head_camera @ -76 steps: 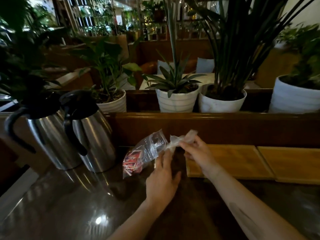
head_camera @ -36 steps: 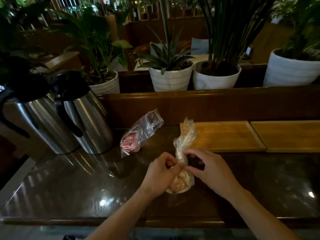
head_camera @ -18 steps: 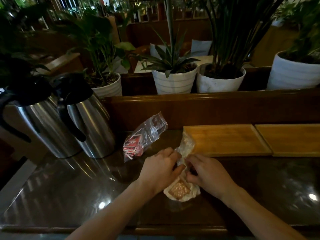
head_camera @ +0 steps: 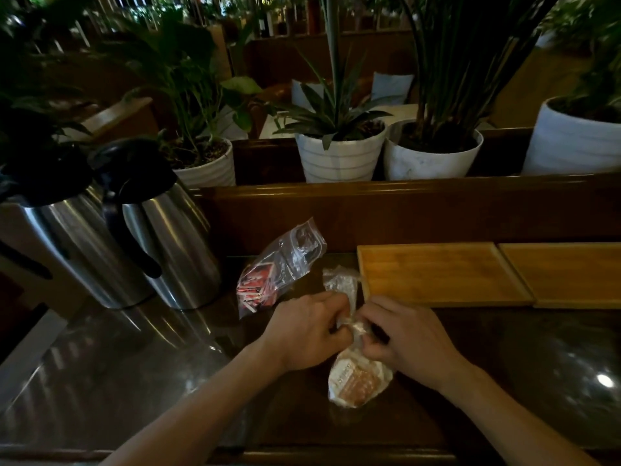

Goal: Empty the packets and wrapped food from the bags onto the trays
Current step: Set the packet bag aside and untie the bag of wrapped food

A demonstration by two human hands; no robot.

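A clear plastic bag with wrapped orange-brown food (head_camera: 358, 381) lies on the dark table in front of me. My left hand (head_camera: 304, 331) and my right hand (head_camera: 408, 334) both pinch its twisted neck, close together. Its loose top (head_camera: 341, 282) sticks up beyond my fingers. A zip bag of red packets (head_camera: 275, 267) lies apart at the left, leaning toward the wooden ledge. Two empty wooden trays sit side by side at the right, the near one (head_camera: 440, 274) just beyond my hands and the other (head_camera: 568, 274) further right.
Two steel jugs with black handles (head_camera: 168, 237) (head_camera: 67, 243) stand at the left. A raised wooden ledge (head_camera: 403, 203) runs behind the trays, with several white plant pots (head_camera: 339, 156) on it. The table's front edge (head_camera: 302, 455) is close to me.
I pulled the food bag away from the packet bag and laid it down on the table. Both hands moved onto its neck and have drawn closer together there.
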